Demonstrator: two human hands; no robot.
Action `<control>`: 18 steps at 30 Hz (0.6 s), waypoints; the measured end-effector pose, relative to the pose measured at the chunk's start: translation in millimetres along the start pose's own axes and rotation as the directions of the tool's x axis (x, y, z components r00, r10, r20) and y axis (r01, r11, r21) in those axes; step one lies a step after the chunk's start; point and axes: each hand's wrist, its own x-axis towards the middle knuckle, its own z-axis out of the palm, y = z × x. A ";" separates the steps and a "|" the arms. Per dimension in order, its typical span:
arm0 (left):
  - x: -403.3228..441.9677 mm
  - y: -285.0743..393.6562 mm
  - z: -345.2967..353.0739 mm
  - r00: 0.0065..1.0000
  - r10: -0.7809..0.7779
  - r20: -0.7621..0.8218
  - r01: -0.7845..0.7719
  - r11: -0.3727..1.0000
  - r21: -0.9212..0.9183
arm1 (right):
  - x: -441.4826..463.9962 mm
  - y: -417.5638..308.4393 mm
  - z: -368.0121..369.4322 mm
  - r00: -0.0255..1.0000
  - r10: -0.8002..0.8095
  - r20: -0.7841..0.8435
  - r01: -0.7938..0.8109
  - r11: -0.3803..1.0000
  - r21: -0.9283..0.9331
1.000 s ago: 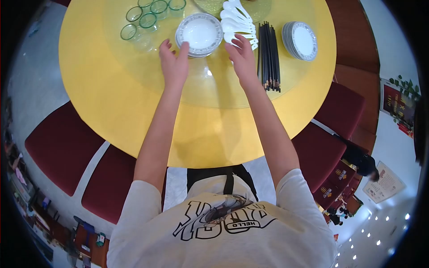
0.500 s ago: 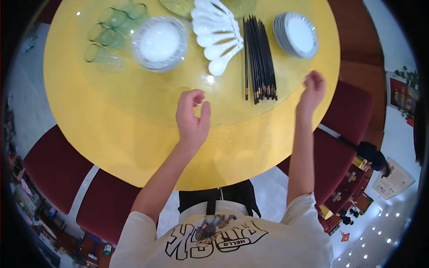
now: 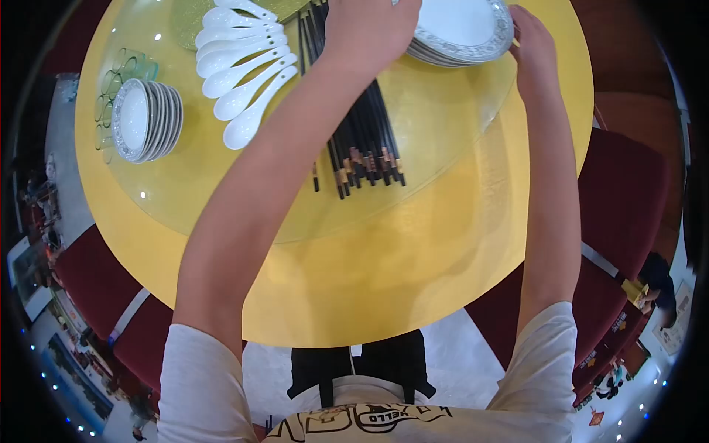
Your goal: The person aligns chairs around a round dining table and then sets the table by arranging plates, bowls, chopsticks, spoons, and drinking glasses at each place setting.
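A stack of white plates with grey patterned rims sits between my hands at the upper right, cut off by the frame's top. My left hand is closed at the plates' left edge, its fingertips partly out of sight. On the opposite rim, my right hand grips with curled fingers. I cannot tell whether the stack is lifted off the glass. Below my left forearm lies a bundle of black chopsticks, partly covered by the arm. White spoons are fanned out to its left.
A second stack of small white dishes stands at the left, beside several green-tinted glasses. All rest on a glass turntable over the round yellow table. Dark red chairs surround the table. A person is at the far right.
Both hands have reached forward, the left one crossing over the chopsticks, and are now at the plate stack's two sides. The view has shifted, so spoons and chopsticks appear further left.
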 end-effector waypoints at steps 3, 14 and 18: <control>12.3 6.2 6.6 0.993 -0.044 0.109 0.040 0.998 0.040 | 8.8 9.9 12.7 0.996 0.078 0.052 -0.074 0.995 -0.070; 25.9 19.6 17.9 0.955 -0.287 0.073 0.273 0.950 0.153 | 3.6 42.5 35.6 0.991 -0.098 0.096 0.087 0.989 0.118; 30.3 19.5 10.5 0.907 -0.409 0.100 0.395 0.909 0.133 | 2.1 40.1 40.8 0.994 -0.094 0.063 0.093 0.995 0.022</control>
